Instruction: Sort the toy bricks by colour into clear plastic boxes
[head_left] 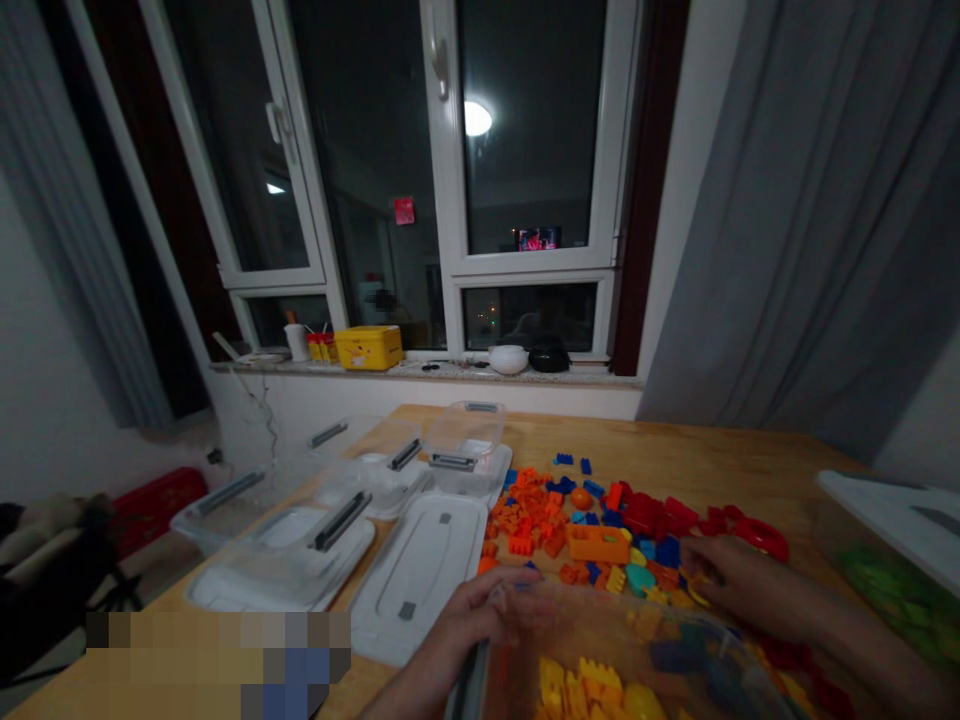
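A clear plastic box with yellow building blocks in it stands nearest to me. My left hand is closed over its far left corner, with the fingers along the rim. Beyond the box, my right hand reaches into the loose blocks, its fingers curled and pinched on a yellow block whose shape is partly covered. Around it lie blue blocks, a teal piece and red blocks. Farther left is a heap of orange blocks beside a long orange piece.
White lids and clear boxes with grey latches cover the table's left side. A lidded box of green blocks stands at the right edge. Behind the wooden table, the windowsill holds a yellow box and bowls.
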